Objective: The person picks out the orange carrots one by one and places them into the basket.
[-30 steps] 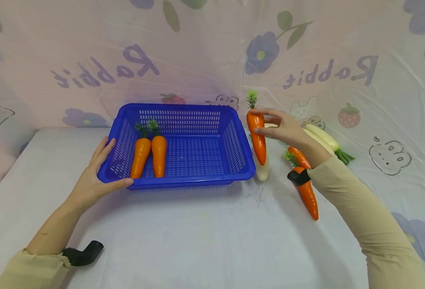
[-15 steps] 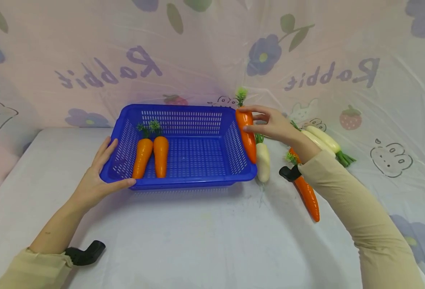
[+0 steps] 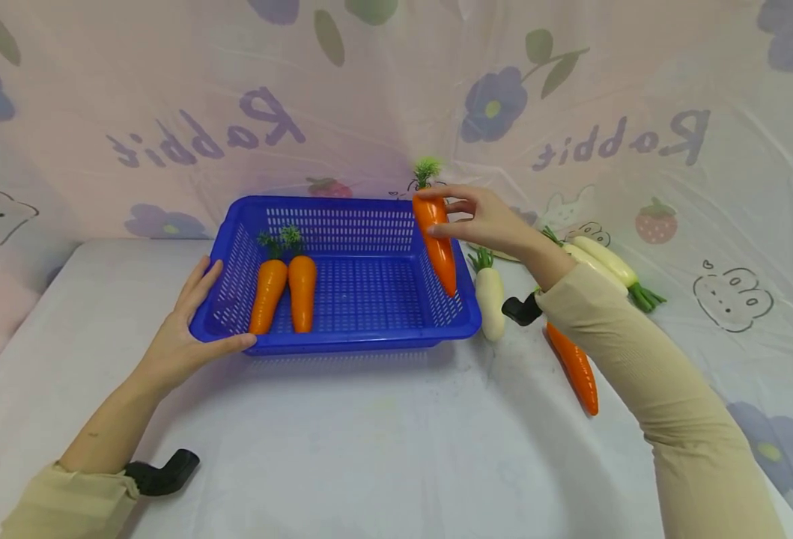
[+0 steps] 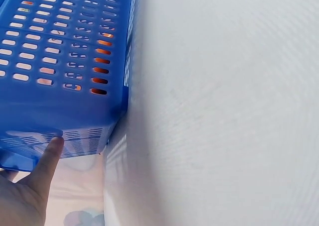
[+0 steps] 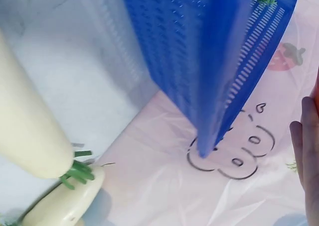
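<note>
My right hand [image 3: 480, 221] pinches an orange toy carrot [image 3: 436, 243] with a green leafy top between thumb and fingers. It hangs tilted over the right end of the blue plastic basket [image 3: 369, 338]. My left hand [image 3: 183, 329] rests straight fingers against the basket's left end, its thumb at the front rim. In the left wrist view, one finger [image 4: 50, 159] touches the slotted wall from outside. Two carrots [image 3: 269, 296] lie side by side inside the basket on the left. At the right wrist view's edge, only part of the right hand [image 5: 308, 156] shows.
A white radish [image 3: 490, 303] lies just right of the basket. Further right are more pale radishes [image 3: 601, 258] and another carrot [image 3: 574, 370], partly hidden by the right forearm. A patterned cloth [image 3: 369, 97] rises behind the white table [image 3: 369, 449].
My right hand has carried the carrot leftward from above the white radish, across the basket's right rim, to over its inside. The left hand stays at the basket's left end.
</note>
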A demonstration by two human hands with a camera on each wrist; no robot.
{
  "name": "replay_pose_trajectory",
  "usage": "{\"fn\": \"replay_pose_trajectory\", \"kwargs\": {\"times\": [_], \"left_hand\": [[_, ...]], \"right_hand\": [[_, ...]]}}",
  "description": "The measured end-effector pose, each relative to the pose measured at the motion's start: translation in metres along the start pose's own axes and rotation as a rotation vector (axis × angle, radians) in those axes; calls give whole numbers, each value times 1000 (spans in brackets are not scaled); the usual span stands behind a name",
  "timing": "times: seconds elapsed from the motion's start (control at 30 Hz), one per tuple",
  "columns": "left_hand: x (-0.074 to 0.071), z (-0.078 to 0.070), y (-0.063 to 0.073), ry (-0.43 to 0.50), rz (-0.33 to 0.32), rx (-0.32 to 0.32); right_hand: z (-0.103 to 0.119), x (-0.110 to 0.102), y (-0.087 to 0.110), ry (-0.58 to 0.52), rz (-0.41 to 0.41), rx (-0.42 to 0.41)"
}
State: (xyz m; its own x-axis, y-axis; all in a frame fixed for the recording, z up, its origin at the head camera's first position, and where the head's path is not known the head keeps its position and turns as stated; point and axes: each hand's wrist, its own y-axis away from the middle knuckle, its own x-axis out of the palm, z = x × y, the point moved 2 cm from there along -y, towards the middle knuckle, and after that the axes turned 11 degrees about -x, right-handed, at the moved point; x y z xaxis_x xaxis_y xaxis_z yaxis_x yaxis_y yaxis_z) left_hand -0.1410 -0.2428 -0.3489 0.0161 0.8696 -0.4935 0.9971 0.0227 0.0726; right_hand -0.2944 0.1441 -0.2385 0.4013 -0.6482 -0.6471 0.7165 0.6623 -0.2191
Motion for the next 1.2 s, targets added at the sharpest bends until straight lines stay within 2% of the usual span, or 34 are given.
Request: {"fn": "replay_pose_trajectory", "kwargs": {"times": [0.33,0.73,0.9,1.2], "left_hand": [[0,0,0,-6,-10,5],[0,-2,1,-8,-13,8],[-1,-3,1,-18,-17,8],[0,-3,3,-13,-15,9]], "right_hand": [[17,9,-22,29,35,-53],[28,24,-44,-8,53,-73],[31,30,-53,-7,60,-121],[28,52,-65,-93,71,-153]]}}
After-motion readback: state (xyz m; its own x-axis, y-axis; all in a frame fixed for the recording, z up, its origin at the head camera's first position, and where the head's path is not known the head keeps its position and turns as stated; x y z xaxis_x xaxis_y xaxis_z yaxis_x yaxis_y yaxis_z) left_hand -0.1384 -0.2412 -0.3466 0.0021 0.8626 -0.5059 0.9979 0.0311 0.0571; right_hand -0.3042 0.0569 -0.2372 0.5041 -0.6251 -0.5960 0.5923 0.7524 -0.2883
